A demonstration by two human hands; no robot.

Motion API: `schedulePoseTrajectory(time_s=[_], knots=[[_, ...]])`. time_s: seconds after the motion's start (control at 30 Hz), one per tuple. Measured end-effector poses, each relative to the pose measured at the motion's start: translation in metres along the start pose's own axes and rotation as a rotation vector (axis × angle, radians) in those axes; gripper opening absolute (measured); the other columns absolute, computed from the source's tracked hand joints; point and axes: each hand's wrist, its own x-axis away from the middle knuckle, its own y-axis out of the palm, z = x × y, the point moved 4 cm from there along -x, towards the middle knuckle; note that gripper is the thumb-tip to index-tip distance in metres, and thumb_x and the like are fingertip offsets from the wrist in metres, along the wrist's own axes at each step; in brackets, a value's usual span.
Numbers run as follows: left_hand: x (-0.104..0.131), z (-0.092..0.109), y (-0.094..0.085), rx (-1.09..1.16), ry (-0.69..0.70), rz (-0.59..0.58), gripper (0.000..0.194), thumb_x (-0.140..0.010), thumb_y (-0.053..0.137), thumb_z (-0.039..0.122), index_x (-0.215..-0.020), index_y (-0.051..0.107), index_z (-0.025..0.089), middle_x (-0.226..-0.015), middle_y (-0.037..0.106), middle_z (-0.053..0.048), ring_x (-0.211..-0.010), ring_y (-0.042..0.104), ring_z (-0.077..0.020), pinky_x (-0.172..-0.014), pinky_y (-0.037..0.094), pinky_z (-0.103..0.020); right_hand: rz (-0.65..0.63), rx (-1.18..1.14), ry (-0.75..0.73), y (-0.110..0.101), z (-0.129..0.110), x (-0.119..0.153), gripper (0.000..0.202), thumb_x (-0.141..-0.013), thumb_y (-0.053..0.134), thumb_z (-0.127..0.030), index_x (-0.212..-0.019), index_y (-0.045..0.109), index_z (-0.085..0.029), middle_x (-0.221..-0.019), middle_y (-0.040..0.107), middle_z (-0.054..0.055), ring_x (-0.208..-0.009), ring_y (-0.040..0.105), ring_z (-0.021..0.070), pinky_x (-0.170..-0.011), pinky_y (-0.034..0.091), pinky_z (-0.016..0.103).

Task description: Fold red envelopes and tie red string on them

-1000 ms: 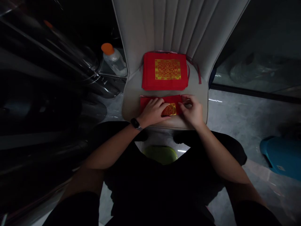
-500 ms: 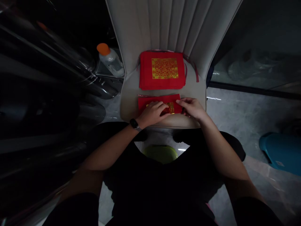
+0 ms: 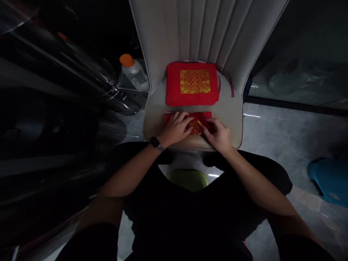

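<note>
A folded red sheet with a gold print (image 3: pixel 197 127), cloth or paper I cannot tell, lies near the front of a light grey chair seat (image 3: pixel 154 108). My left hand (image 3: pixel 176 127) rests over its left part, thumb and fingers apart around the print. At its right end, my right hand (image 3: pixel 219 135) pinches the edge between thumb and fingers. Both hands cover much of the sheet. Behind it lies a stack of flat red sheets (image 3: pixel 174 97) with a gold patterned rectangle on top. Dark red ribbons (image 3: pixel 232 88) trail from the stack's back and right side.
The chair's ribbed backrest (image 3: pixel 190 29) rises behind the stack. Left of the chair stands a clear bottle with an orange cap (image 3: pixel 136 74), beside glossy dark cylinders (image 3: pixel 89 69). A green object (image 3: pixel 189 179) is below, between the knees; a blue one (image 3: pixel 330 181) is on the floor at right.
My right hand has turned inward and moved to the sheet's near right part. My left fingers have shifted up the sheet, and its near part looks more bent. The view has moved slightly.
</note>
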Motion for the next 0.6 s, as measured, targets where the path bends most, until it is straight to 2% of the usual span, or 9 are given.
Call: schedulePoseTrajectory(time_s=[0.1,0.17,0.23,0.33,0.43,0.5,0.6], knots=[[0.001,0.003,0.004,-0.048,0.026,-0.024,0.047,-0.107,0.055,0.027,-0.153,0.065,0.02,-0.149,0.061,-0.017,-0.126,0.056,-0.0363,-0.111,0.049,-0.059,0.064,-0.059,0.25,-0.002,0.016,-0.008,0.036,-0.092,0.077,-0.049,-0.115,0.075,-0.022,-0.099,0.084,0.008,-0.085,0.08,0.0268,-0.083,0.064,0.042],[0.001,0.005,0.006,-0.061,0.027,-0.041,0.048,-0.108,0.053,0.027,-0.154,0.065,0.02,-0.151,0.061,-0.017,-0.126,0.056,-0.0371,-0.111,0.049,-0.06,0.022,-0.033,0.296,-0.002,0.021,-0.015,0.03,-0.09,0.077,-0.045,-0.109,0.076,-0.022,-0.092,0.082,0.006,-0.078,0.077,0.0252,-0.08,0.063,0.041],[0.0,0.005,0.007,-0.051,0.021,-0.049,0.048,-0.108,0.053,0.027,-0.154,0.065,0.019,-0.151,0.06,-0.017,-0.127,0.056,-0.037,-0.112,0.049,-0.059,-0.02,0.019,0.287,-0.002,0.022,-0.021,0.029,-0.088,0.078,-0.039,-0.112,0.076,-0.021,-0.092,0.082,0.006,-0.077,0.076,0.0251,-0.08,0.062,0.041],[0.001,-0.001,0.003,0.01,0.001,-0.044,0.046,-0.106,0.059,0.028,-0.152,0.066,0.02,-0.15,0.059,-0.016,-0.131,0.056,-0.0356,-0.118,0.047,-0.058,-0.016,0.131,0.173,-0.002,0.017,-0.022,0.032,-0.088,0.079,-0.032,-0.117,0.076,-0.019,-0.102,0.084,0.011,-0.089,0.079,0.0291,-0.086,0.064,0.045],[0.002,-0.01,-0.002,0.11,0.015,-0.065,0.055,-0.099,0.074,0.033,-0.152,0.063,0.022,-0.152,0.056,-0.015,-0.137,0.055,-0.0346,-0.124,0.045,-0.056,-0.029,0.201,-0.074,0.004,0.009,-0.015,0.021,-0.098,0.068,-0.025,-0.114,0.08,-0.02,-0.119,0.084,0.016,-0.113,0.079,0.0326,-0.103,0.062,0.052],[0.004,-0.016,-0.004,0.139,0.022,-0.088,0.065,-0.095,0.081,0.037,-0.155,0.059,0.023,-0.153,0.056,-0.014,-0.138,0.056,-0.0353,-0.125,0.044,-0.056,-0.098,0.187,-0.221,0.009,0.006,-0.007,0.026,-0.102,0.061,-0.021,-0.116,0.082,-0.023,-0.136,0.08,0.015,-0.131,0.074,0.0324,-0.114,0.058,0.057],[0.006,-0.02,-0.006,0.125,0.017,-0.093,0.081,-0.096,0.081,0.041,-0.167,0.046,0.024,-0.159,0.055,-0.016,-0.14,0.055,-0.0376,-0.124,0.043,-0.058,-0.211,0.134,-0.307,0.015,0.007,0.006,0.031,-0.104,0.061,-0.02,-0.125,0.082,-0.028,-0.15,0.073,0.011,-0.147,0.065,0.0306,-0.124,0.053,0.06]])
